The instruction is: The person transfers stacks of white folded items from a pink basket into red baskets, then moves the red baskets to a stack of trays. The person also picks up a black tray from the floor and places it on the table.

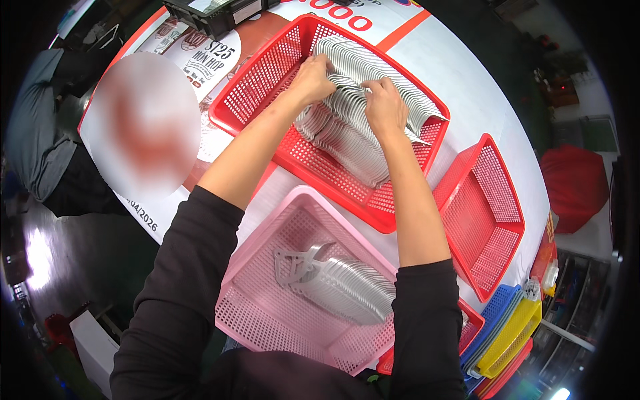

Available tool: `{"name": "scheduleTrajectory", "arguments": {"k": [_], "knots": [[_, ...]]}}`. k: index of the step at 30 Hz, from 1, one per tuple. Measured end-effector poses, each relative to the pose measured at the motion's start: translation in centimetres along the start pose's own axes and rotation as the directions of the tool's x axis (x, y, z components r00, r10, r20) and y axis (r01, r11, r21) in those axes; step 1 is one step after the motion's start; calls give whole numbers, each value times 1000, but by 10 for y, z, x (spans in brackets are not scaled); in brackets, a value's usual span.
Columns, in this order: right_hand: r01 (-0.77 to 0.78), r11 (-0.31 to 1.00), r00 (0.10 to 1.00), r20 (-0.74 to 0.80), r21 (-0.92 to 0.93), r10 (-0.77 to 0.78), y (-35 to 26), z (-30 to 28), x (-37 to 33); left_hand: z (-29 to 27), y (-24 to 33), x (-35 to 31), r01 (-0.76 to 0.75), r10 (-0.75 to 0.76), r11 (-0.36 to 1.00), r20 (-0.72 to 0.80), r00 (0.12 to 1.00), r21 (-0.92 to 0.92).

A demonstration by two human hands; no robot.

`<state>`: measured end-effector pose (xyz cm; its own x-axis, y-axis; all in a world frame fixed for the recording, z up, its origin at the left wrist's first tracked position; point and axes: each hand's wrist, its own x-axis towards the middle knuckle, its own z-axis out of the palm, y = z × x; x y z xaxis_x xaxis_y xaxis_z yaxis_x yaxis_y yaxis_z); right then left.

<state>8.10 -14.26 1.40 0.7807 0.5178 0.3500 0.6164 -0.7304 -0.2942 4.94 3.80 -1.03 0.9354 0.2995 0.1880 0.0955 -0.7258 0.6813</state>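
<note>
Two rows of thin, curved, white-silver pieces stand on edge, packed close together, in a red perforated basket (pixel 263 80). My left hand (pixel 312 80) is at the left end of the rows, its fingers curled closed on the edges of the pieces. Farther right along the same rows, my right hand (pixel 387 107) pinches pieces between thumb and fingers. The far row (pixel 383 67) runs along the basket's back wall, and the near row (pixel 347 143) lies between my forearms. How many pieces each hand grips is hidden by the fingers.
Nearer me, a pink basket (pixel 250 310) holds a row of clear, thin, curved pieces (pixel 353 283). A smaller red basket (pixel 490 193) stands to the right, with blue and yellow baskets (pixel 513 333) below it. A black crate (pixel 220 17) sits far left; a person (pixel 43 133) is beyond the table's left edge.
</note>
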Motion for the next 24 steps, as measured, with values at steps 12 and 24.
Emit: {"name": "scheduleTrajectory", "arguments": {"k": [12, 24], "knots": [[5, 977, 987, -157, 211, 29, 1, -139, -134, -54, 53, -50, -141, 138, 989, -59, 989, -38], [-425, 846, 872, -107, 322, 478, -43, -225, -416, -59, 111, -334, 250, -265, 964, 356, 896, 89]]}}
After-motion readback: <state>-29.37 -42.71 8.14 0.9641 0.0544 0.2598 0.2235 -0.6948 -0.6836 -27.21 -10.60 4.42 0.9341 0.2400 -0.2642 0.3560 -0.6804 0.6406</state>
